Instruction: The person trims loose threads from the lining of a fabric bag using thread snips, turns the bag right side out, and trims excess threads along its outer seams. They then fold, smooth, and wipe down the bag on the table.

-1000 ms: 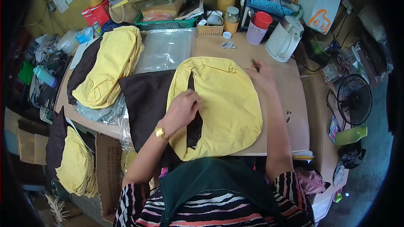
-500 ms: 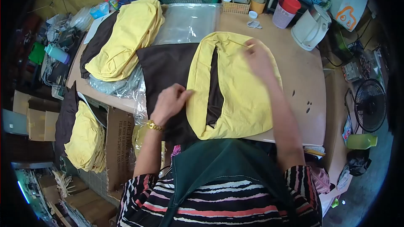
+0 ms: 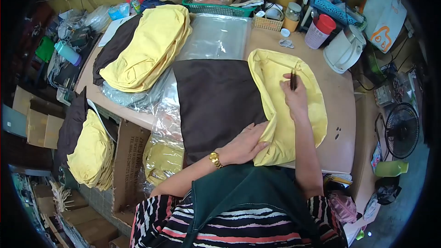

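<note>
A soft cloth piece, dark brown joined to rumpled yellow [image 3: 218, 103], lies on a tan tabletop [image 3: 337, 110]. The left hand [image 3: 244, 144] rests over its colour boundary; whether it pinches cloth is unclear. The right hand [image 3: 295, 96] grips a small, slim, dark tool [image 3: 293, 81] above the yellow. Beyond lie clear plastic sheets [image 3: 216, 36].

Yellow cloth [image 3: 316, 108]: rounded, creased, spread right of centre
Brown cloth [image 3: 216, 101]: flat, mid-frame, touching the yellow
Dark tool [image 3: 293, 81]: slim, over the yellow cloth
</note>
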